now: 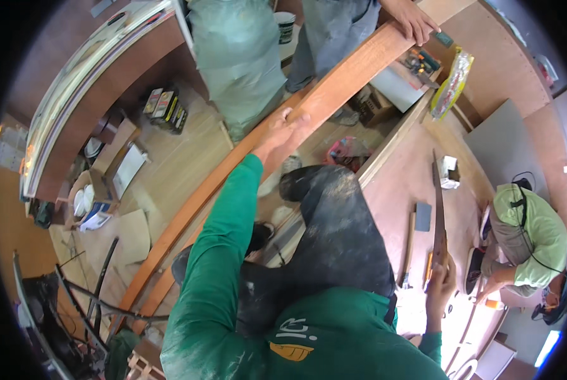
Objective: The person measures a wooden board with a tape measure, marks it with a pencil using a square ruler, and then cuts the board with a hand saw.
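A long reddish-brown wooden plank [353,66] runs diagonally from the far right down to the lower left, with a second strip along its lower part. My left hand [280,136] is closed around the plank's edge near its middle. Another person's hand [413,22] rests over the plank's far end. Off to my right, my right hand [442,282] grips the handle of a handsaw [439,206], whose long blade points away from me and apart from the plank. Beside the saw lie a tool with a wooden handle [409,247] and a dark grey rectangular piece [423,217].
A brown work surface [394,183] spreads to my right, bearing a small white box [449,172]. A yellow packet [453,85] lies farther back. Another person [527,234] crouches at the right. A large greenish sack [236,57] stands ahead; cardboard boxes [84,193] and dark metal legs [100,297] crowd the left.
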Demonstrator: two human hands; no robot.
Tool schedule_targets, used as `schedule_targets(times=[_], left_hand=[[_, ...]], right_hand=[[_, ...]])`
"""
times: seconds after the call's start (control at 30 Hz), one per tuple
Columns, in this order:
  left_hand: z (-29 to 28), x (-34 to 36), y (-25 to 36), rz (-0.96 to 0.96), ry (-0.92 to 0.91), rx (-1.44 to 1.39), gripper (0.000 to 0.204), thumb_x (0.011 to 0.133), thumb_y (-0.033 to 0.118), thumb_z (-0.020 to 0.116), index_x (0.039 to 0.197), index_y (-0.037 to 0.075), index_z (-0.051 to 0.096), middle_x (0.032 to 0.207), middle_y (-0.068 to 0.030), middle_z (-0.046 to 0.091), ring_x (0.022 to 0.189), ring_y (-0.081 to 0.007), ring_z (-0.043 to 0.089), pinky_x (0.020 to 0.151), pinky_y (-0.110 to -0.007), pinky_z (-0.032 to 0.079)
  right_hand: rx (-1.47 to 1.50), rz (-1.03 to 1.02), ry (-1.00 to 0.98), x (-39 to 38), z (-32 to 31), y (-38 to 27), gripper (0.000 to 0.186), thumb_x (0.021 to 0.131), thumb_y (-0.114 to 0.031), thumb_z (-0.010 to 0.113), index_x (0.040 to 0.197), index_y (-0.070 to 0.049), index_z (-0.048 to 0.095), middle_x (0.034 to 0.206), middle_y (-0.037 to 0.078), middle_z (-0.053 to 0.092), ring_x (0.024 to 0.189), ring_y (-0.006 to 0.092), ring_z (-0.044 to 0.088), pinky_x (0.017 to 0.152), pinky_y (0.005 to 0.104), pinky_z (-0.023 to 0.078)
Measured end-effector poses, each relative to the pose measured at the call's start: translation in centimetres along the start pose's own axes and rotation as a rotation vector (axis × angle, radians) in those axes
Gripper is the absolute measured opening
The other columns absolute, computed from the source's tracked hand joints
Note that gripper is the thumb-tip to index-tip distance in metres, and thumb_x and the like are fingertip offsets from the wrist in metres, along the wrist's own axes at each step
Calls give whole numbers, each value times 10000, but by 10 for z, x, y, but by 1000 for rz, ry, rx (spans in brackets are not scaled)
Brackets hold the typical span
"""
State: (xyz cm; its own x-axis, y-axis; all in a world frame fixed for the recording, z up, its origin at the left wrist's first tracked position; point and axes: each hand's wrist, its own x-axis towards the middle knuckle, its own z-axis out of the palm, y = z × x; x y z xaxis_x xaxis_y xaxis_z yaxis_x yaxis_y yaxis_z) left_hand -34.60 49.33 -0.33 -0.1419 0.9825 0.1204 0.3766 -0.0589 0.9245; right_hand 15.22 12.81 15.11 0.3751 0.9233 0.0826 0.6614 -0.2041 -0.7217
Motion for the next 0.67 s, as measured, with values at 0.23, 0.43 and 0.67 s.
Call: schedule_targets(times=[0.23, 0.43, 0.67], left_hand=[[-173, -115, 59, -45, 377, 507, 684, 958, 668, 649, 789, 5, 664, 815, -181, 650, 820, -388, 651, 713, -493, 477], [-292, -237, 88, 169, 518, 988, 540, 956, 580, 684, 811, 60, 688, 839, -123, 609, 805, -341, 648, 682, -474, 500], [-349, -334, 120, -18, 521, 1096, 645, 868, 709, 736, 835, 64, 720, 872, -98, 661, 827, -352, 692, 711, -458, 531]], right_hand=[[-382, -236, -127, -14, 85, 29, 505, 1070, -173, 584, 1542, -28, 479, 1423, 290, 633, 1299, 469, 624, 1052, 506, 533], [-560, -373, -614, -3, 89, 117, 613, 1026, -145, 521, 1623, -106, 386, 1182, 322, 697, 1074, 498, 701, 888, 573, 565], [-688, -231, -817, 84, 95, -16, 446, 965, -283, 699, 1351, -67, 644, 1253, 220, 693, 1091, 385, 692, 873, 505, 555]])
